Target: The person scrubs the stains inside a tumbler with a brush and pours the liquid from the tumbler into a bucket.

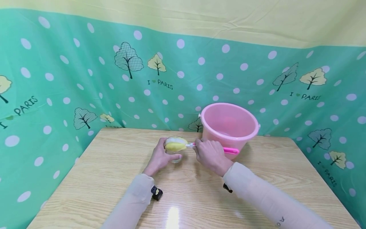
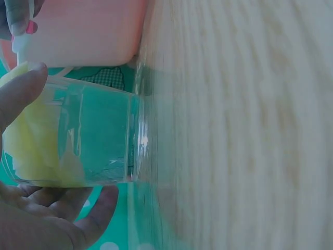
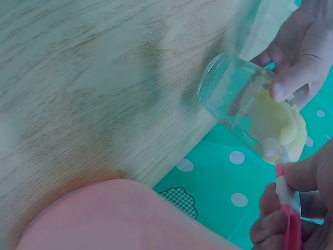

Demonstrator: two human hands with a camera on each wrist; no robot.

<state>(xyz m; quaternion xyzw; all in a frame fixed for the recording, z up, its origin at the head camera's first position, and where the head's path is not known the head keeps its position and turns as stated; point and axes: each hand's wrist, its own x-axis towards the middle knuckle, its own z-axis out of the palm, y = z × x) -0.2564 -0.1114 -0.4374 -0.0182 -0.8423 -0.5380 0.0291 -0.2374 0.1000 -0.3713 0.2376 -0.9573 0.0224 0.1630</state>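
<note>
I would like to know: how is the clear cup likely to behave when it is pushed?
The clear cup may be slippery, since its wall looks smooth and shiny. Laid on its side, it would probably roll, because its base looks round. A sideways push on the sponge brush might tip it, as the spongy head sits in its mouth.

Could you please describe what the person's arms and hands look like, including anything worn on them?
The left hand and right hand are bare, without gloves. Both arms wear long, pale off-white sleeves: the left sleeve and the right sleeve, which bears dark lettering. A small black device shows at the left wrist; another is partly hidden at the right.
</note>
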